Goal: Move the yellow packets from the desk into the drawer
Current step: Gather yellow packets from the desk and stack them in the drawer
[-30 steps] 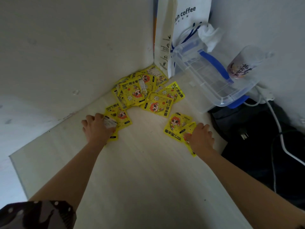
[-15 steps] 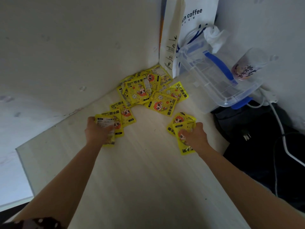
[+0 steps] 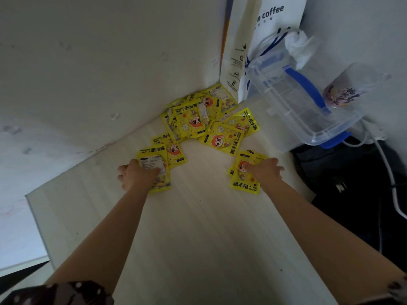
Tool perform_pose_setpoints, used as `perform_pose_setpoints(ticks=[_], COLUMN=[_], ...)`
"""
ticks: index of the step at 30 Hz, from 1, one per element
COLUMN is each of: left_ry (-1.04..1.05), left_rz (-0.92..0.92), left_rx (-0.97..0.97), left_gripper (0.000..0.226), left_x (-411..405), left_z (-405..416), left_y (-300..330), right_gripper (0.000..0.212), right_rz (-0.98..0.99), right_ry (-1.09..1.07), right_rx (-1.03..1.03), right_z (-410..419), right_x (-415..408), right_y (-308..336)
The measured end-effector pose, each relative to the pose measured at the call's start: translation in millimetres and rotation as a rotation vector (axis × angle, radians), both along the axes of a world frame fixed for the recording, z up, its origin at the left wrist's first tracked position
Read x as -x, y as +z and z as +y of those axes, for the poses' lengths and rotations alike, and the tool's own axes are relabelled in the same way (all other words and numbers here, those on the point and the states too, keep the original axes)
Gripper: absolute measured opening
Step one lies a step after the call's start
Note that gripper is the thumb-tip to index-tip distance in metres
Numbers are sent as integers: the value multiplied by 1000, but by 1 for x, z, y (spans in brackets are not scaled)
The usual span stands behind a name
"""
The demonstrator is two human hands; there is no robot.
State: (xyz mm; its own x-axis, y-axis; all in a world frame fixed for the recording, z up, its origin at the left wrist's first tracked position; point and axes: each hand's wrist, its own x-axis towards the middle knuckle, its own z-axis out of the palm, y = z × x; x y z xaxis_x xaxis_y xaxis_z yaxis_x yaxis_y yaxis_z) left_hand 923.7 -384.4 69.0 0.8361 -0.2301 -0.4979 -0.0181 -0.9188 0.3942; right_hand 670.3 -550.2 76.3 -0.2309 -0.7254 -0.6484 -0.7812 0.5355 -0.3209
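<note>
Head view: the left hand (image 3: 137,176) gripped a yellow packet (image 3: 155,167) at the desk (image 3: 198,238); the right hand (image 3: 265,171) pinched another packet (image 3: 244,183). The remaining pile (image 3: 207,119) lay in the corner. The pick-up step appeared in hand. No drawer was visible; the next move would call for carrying both there.

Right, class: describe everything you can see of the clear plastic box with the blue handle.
The box is see-through plastic with a ribbed lid, a blue handle across the top and a blue clip at its near end. It looks empty and shut. It sits at the desk's far right edge, against a white coffee bag, with white tissue behind it and a cup to its right.
</note>
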Motion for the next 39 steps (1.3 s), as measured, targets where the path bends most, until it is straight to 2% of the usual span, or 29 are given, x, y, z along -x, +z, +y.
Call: perform_pose_setpoints(ticks=[4, 7, 11, 16, 23, 33, 39], left_ry=[-26, -2, 27, 61, -128, -206, -105], left_rz=[5, 13, 27, 21, -78, -118, -123], left_rx=[23, 52, 123, 187, 137, 228, 385], left_gripper=[55, 62, 73, 78, 81, 97, 83], left_x=[4, 5, 8, 15, 24, 25, 21], left_z=[-7, -6, -4, 2, 14, 29, 30], left_y=[-2, -2, 1, 6, 15, 14, 12], right_gripper=[84, 80, 89, 93, 101, 64, 59], right_rz=[25, -43, -139, -129, -92, -219, -362], right_ry=[28, -21, -72, -93, -64, 109, 203], right_rx=[40, 43, 36, 57, 50, 154, 247], right_z=[0, 3, 5, 7, 13, 25, 25], right_x=[-11, -14, -10, -4, 8, 18, 17], right_y=[1, -1, 0, -4, -7, 11, 24])
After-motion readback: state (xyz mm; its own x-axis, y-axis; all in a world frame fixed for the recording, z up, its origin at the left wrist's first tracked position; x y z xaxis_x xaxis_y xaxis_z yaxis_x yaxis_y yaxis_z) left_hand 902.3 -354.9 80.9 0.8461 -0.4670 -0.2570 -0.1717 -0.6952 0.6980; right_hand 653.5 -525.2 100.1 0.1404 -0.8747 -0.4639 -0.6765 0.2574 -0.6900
